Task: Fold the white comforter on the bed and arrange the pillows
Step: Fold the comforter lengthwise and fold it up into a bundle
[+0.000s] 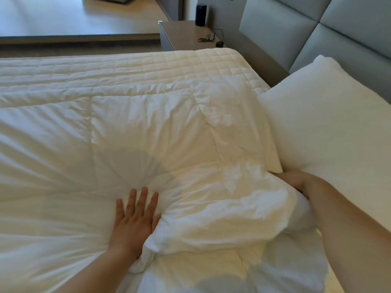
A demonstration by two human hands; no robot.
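The left hand (134,216) lies flat and spread on the comforter (101,149) covering the bed, soft, light stuff probably best gathered at its bunched near edge, which the right hand (300,182) grips beside the pillow (330,123) on the right.

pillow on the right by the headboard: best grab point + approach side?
Probably the pillow's near lower corner, beside the right hand, coming from the bed's near edge. That corner faces the person; the far end lies against the headboard, and the bunched comforter crowds its left edge.
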